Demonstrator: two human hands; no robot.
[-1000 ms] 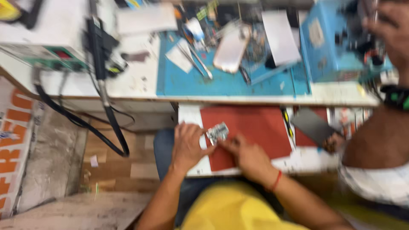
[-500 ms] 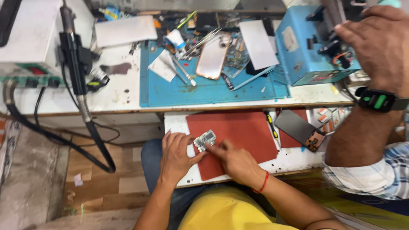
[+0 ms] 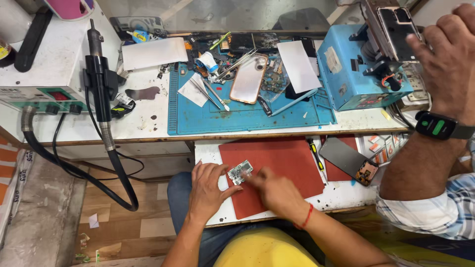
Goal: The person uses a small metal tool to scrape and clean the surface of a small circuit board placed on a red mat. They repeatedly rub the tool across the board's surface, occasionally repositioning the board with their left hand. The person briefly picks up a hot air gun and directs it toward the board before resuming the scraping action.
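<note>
A small green circuit board [image 3: 240, 172] lies at the near left corner of a red mat [image 3: 282, 163] on a pull-out shelf. My left hand [image 3: 208, 190] pinches the board's left edge with thumb and fingers. My right hand [image 3: 277, 194], a red thread around its wrist, has its bunched fingertips on the board's right edge; the fingers are blurred. Both hands sit over my lap, below the main bench.
Yellow-handled screwdriver [image 3: 315, 156] and dark phone screen [image 3: 351, 160] lie right of the mat. Blue work mat [image 3: 208, 121] above holds tweezers, phone back cover [image 3: 248, 78], papers. Hot-air wand [image 3: 99, 84] hangs left. A co-worker's hand with smartwatch [image 3: 438, 126] reaches the blue machine [image 3: 356, 74].
My hands stay on the board, the right fingertips shifting slightly against it. The co-worker's hand has moved further onto the blue machine. The view has steadied and tilted up.
</note>
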